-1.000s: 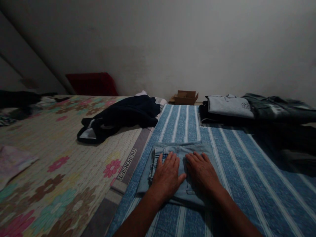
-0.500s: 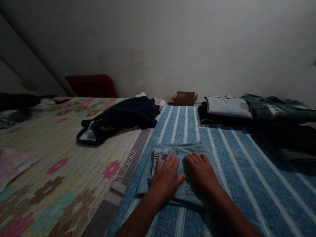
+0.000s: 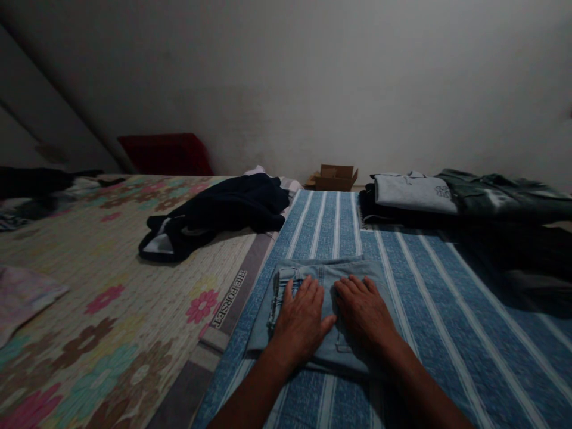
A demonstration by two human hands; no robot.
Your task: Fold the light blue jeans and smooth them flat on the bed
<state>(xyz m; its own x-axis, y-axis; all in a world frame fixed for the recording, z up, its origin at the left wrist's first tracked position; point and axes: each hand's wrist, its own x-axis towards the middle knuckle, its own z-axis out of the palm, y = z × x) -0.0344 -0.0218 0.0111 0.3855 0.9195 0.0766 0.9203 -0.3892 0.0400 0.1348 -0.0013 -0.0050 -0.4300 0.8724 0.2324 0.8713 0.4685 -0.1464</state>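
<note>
Folded light-blue jeans point(image 3: 330, 351) lie on a blue cloth with white stripes point(image 3: 308, 238). My left hand point(image 3: 301, 316) rests flat on the left half of the jeans, thumb stretched toward the middle. On the right half lies my right hand point(image 3: 364, 307), palm down with its fingers extended; its thumb is hidden. Neither hand grips the fabric. A pocket and seams show around the left fingers.
To the left, a dark navy garment point(image 3: 232, 205) lies crumpled on a flowered bedcover point(image 3: 147, 298). Folded clothes, a grey one point(image 3: 413, 193) among them, are stacked at the right. Behind stand a cardboard box point(image 3: 336, 177) and a red object point(image 3: 165, 155) by the wall.
</note>
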